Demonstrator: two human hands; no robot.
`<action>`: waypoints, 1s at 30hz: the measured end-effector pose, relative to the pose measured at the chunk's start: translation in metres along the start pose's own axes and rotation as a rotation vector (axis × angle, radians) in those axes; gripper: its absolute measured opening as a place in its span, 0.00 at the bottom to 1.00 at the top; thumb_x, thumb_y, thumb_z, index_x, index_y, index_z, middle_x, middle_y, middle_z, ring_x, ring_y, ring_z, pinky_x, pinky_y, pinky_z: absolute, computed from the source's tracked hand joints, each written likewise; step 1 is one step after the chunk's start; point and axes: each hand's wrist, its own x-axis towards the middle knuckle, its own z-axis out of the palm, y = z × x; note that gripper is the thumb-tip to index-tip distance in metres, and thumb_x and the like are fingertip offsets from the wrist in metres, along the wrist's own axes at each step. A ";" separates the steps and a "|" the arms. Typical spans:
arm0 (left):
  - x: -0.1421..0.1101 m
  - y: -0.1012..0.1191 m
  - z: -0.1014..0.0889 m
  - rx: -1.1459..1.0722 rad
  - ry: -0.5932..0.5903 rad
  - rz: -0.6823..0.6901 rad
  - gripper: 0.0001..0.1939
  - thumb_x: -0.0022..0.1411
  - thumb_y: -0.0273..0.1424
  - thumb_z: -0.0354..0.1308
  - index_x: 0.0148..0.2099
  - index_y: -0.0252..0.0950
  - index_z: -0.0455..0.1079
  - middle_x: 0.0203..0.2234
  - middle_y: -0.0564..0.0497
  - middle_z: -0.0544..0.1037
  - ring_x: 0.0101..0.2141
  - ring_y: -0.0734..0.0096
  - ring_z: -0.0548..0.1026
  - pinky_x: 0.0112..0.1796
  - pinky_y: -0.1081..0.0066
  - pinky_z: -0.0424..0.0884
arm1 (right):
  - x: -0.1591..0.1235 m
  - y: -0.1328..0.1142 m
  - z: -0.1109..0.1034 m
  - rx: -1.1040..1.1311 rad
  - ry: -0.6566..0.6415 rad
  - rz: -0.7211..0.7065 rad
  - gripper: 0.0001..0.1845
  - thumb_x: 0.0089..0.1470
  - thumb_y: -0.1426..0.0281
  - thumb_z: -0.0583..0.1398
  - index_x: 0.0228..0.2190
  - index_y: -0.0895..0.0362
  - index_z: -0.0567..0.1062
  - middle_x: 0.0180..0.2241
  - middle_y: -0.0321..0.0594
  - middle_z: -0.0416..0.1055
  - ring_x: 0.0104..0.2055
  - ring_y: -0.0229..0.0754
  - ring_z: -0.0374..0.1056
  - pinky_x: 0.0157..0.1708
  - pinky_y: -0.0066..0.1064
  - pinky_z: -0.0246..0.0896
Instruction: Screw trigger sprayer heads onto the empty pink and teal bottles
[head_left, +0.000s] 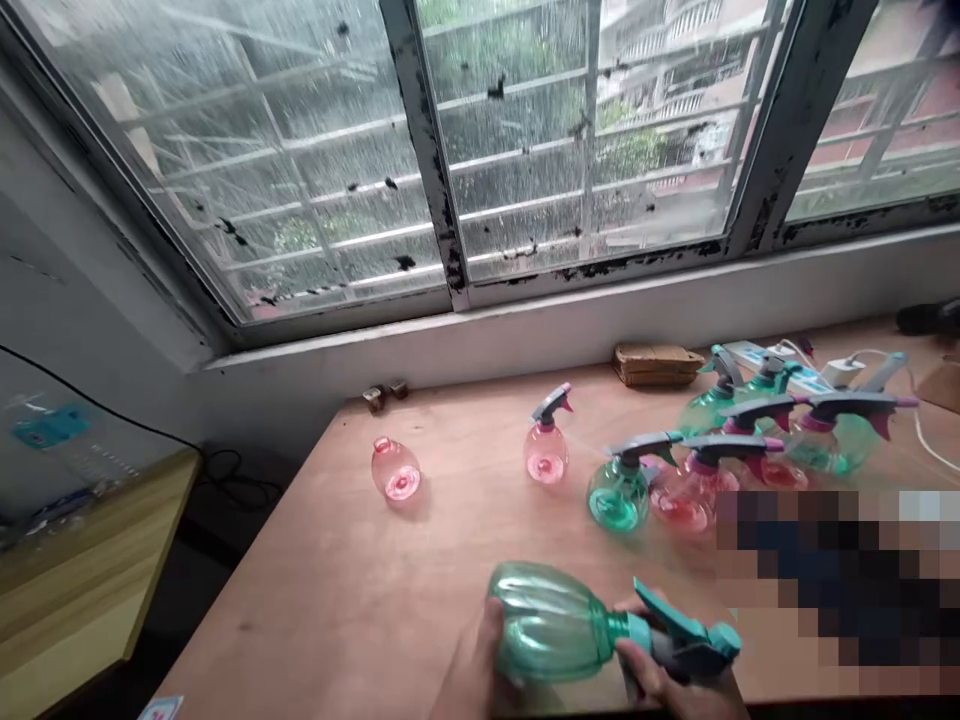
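A green spray bottle (551, 625) lies sideways at the bottom of the view, held between both hands. My left hand (472, 670) cups the bottle's round body from below. My right hand (664, 680) grips the neck under the teal and grey trigger head (686, 635). Further off on the wooden table (360, 590) stand a pink spray bottle (546, 445) with a trigger head and a pink bottle (395, 468) without one.
Several green and pink spray bottles (750, 450) cluster at the right, with a power strip (780, 365) and white cable behind them. A brown block (658, 365) lies by the wall under the window. A lower yellow table (67, 560) stands at the left.
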 end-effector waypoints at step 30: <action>-0.013 -0.009 0.006 -0.136 0.058 -0.005 0.39 0.65 0.59 0.48 0.68 0.40 0.61 0.65 0.41 0.67 0.66 0.42 0.59 0.64 0.44 0.54 | -0.017 -0.018 -0.003 0.024 -0.251 0.063 0.22 0.49 0.55 0.71 0.38 0.57 0.75 0.16 0.32 0.69 0.19 0.37 0.64 0.23 0.30 0.57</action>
